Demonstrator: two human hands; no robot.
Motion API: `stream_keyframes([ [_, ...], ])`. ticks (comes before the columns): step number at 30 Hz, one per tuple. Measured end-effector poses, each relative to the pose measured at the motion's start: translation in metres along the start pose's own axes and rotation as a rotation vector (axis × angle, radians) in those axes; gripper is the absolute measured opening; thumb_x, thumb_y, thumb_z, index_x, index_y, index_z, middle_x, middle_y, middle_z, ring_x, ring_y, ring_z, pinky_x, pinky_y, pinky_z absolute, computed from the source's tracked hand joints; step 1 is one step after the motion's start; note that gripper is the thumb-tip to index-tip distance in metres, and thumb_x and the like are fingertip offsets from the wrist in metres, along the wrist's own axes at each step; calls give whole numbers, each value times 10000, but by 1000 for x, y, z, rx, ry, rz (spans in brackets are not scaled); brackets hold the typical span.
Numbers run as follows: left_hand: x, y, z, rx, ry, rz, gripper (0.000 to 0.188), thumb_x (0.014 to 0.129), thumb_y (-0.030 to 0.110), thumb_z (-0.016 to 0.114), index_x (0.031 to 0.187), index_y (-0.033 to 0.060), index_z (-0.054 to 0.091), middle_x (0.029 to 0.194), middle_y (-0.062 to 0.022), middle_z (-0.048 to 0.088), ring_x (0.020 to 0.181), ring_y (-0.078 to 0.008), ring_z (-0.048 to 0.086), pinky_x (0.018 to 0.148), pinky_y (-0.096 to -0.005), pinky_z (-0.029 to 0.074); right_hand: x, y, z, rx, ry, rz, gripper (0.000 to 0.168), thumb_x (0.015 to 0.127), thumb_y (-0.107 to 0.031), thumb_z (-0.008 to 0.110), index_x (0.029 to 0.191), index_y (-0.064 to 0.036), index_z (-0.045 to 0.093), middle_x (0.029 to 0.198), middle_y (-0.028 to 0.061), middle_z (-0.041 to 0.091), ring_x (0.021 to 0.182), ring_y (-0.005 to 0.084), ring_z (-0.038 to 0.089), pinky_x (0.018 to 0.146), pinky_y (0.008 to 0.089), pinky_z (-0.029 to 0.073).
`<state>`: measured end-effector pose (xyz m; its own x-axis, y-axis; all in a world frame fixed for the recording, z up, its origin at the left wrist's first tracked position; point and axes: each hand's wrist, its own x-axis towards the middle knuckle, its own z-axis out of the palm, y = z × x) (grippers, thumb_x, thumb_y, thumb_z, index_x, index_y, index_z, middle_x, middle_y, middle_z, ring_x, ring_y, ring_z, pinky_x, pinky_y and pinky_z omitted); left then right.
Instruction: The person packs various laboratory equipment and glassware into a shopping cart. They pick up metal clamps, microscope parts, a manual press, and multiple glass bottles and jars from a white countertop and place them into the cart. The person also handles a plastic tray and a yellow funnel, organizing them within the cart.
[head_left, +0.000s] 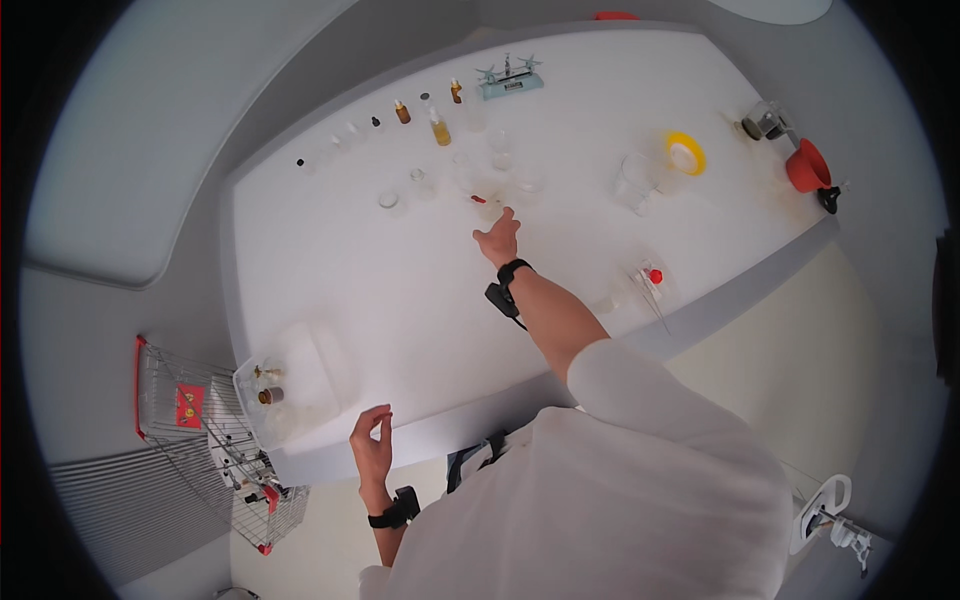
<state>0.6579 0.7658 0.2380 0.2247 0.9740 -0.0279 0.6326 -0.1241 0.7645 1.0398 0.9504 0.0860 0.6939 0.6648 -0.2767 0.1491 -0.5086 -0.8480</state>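
My right hand (499, 238) reaches over the white table (420, 300) with thumb and fingers spread. Its fingertips are at the near side of a clear vessel (491, 208), which has a small red item (478, 199) at its left side; whether they touch cannot be told. Left of this vessel are a small clear jar (418, 175) and a round clear dish (388, 199). My left hand (371, 448) is at the table's front edge, its thumb and fingers curved with their tips near each other. Nothing shows in it. A clear plastic bin (330, 367) lies beyond it to the left.
Amber dropper bottles (403, 112), a bottle of yellow liquid (440, 133) and a pale-blue balance scale (511, 84) line the back. Rightward are a clear beaker (636, 184), a yellow-rimmed dish (697, 156) and a red cup (808, 166). A wire shopping cart (202, 420) stands left.
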Motion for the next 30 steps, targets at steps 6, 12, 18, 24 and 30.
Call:
stream_keyframes([
  [6,-22,-13,-13,34,102,-90,161,876,-46,626,1025,-5,671,954,-123,712,891,-230,700,830,-325,560,23,-12,10,35,79,123,951,725,-218,797,1421,-57,170,1349,264,332,1137,451,551,948,481,503],
  [12,-48,-15,-17,60,132,-150,152,878,-31,631,1019,-6,683,959,-133,715,902,-243,702,832,-328,557,40,4,36,3,162,22,1001,695,-292,847,1450,-72,227,1336,243,389,1202,417,502,979,480,475],
  [18,-36,-7,-25,42,182,-84,144,870,-19,644,1005,4,690,970,-145,708,903,-282,693,798,-335,542,121,65,42,122,55,-516,807,695,-342,855,1324,-10,472,1252,176,532,1181,335,475,1016,493,402],
  [24,-28,9,-19,53,171,-136,153,869,-20,639,1009,16,689,968,-123,708,897,-270,692,772,-342,544,57,49,58,219,-194,-457,784,679,-271,882,1275,-7,446,1150,143,624,1043,279,618,942,387,503],
  [30,17,-32,40,-33,53,-17,307,829,0,686,1128,51,640,1070,-119,681,945,-266,678,813,-358,550,-67,55,77,56,-398,-510,794,722,-291,825,1376,-71,433,1275,137,531,1162,307,558,970,386,473],
])
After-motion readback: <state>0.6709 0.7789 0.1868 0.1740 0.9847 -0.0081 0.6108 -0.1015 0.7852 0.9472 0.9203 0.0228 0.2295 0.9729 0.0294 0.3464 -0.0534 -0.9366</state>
